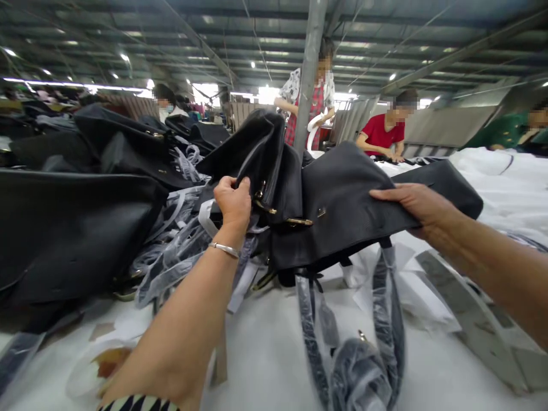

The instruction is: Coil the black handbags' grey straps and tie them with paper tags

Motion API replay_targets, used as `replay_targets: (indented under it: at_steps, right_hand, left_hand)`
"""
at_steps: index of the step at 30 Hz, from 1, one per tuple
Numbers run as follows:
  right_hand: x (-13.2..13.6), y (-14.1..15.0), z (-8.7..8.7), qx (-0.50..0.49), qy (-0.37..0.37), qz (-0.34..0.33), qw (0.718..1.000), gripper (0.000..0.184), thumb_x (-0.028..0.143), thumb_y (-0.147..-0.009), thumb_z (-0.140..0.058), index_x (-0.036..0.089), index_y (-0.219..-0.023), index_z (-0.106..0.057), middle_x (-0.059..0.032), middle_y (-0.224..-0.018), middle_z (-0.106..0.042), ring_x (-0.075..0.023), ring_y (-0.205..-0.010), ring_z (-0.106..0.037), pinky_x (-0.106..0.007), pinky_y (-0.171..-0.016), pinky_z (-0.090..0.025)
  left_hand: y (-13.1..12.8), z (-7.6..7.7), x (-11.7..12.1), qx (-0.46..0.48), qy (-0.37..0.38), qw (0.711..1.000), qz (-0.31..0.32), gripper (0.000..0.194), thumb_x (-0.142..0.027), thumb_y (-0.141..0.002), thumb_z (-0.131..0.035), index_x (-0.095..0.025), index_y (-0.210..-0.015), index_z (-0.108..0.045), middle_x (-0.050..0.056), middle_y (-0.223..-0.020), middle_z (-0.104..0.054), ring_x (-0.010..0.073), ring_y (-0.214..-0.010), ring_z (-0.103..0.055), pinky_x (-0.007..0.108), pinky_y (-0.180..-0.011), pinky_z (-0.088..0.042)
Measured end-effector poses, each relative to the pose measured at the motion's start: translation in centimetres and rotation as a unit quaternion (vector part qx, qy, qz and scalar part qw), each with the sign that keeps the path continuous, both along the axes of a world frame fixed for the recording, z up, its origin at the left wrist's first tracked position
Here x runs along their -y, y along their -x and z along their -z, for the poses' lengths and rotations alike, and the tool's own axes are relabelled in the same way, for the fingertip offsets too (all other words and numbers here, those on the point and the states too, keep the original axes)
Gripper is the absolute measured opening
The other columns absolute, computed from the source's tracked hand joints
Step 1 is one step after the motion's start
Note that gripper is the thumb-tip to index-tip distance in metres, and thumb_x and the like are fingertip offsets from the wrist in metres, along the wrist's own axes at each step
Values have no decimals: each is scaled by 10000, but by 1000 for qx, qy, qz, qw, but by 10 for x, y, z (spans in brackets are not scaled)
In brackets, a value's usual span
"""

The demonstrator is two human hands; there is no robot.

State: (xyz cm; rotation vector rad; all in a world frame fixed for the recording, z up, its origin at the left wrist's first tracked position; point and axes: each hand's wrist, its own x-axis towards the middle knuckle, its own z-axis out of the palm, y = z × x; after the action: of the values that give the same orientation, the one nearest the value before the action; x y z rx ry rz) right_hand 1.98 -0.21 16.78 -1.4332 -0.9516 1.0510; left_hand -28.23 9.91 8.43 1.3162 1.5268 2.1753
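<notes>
A black handbag (342, 197) with gold-coloured zips and a small metal clasp is held up in front of me, over the white table. My left hand (233, 202), a bracelet on its wrist, pinches the bag's edge beside the zips. At the other side my right hand (411, 204) grips the bag's panel, thumb on top and fingers hidden underneath. Plastic-wrapped handles (387, 297) hang from the bag's lower edge. Below them lies a wrapped strap bundle (359, 371), with a bit of gold metal near it.
More black bags (77, 222) are heaped on the left, with plastic-wrapped straps (180, 257) among them. White wrapping (492, 171) piles up at the right. Behind a metal post (309, 74), a person in a checked apron (319, 108) stands; another wears a red top (385, 134).
</notes>
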Motion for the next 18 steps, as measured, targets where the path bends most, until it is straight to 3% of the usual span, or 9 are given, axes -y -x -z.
replay_targets:
  at_steps: [3,7,9,12,13,15,18]
  right_hand:
    - [2,-9,-36,-15,-63,16,998,116,15,-818,-569,66,-827,-672,-66,-653,-699,-123,-465,-620,-235,-525,-558]
    - [2,-33,-68,-8,-94,98,991,145,48,-817,-637,69,-955,-678,-55,-754,-719,-81,-499,-611,-212,-540,-535]
    - [2,-48,-82,-11,-126,142,982,203,30,-803,-653,66,-1002,-668,-59,-836,-726,-65,-543,-617,-187,-525,-495]
    - [5,-67,-98,-24,-179,187,966,243,15,-757,-682,88,-988,-671,-47,-917,-722,-76,-611,-637,-185,-508,-451]
    - [7,-71,-103,-32,-196,193,961,233,12,-742,-689,96,-958,-676,-39,-931,-721,-85,-638,-646,-191,-513,-448]
    - [11,-76,-108,-55,-226,200,952,175,5,-732,-684,103,-877,-677,-21,-950,-718,-93,-690,-656,-200,-535,-451]
    - [18,-76,-108,-90,-254,188,945,108,7,-746,-665,91,-814,-661,-11,-954,-714,-101,-752,-661,-219,-580,-469]
  left_hand:
    - [9,6,-7,-83,91,992,-17,168,-324,-766,-600,-179,-707,-542,-31,-649,-518,116,-602,-486,220,-571,-375]
    - [5,15,-1,-207,223,952,19,131,-296,-711,-645,-188,-682,-578,2,-646,-553,172,-650,-532,276,-642,-411]
    - [-8,15,11,-238,220,946,22,123,-249,-640,-694,-188,-709,-613,35,-722,-594,223,-762,-560,322,-723,-426]
    - [-39,11,38,-302,131,944,5,250,-229,-665,-672,-200,-912,-646,82,-989,-621,275,-1011,-530,373,-870,-403]
    - [-50,9,47,-300,110,947,31,228,-237,-699,-646,-202,-924,-646,78,-997,-622,262,-1009,-537,363,-871,-407]
    - [-71,6,64,-211,134,954,164,129,-281,-746,-615,-184,-826,-644,58,-855,-638,213,-851,-585,315,-772,-440]
    - [-91,1,86,-33,224,899,375,326,-470,-784,-595,-148,-744,-628,53,-699,-639,160,-632,-590,265,-599,-444]
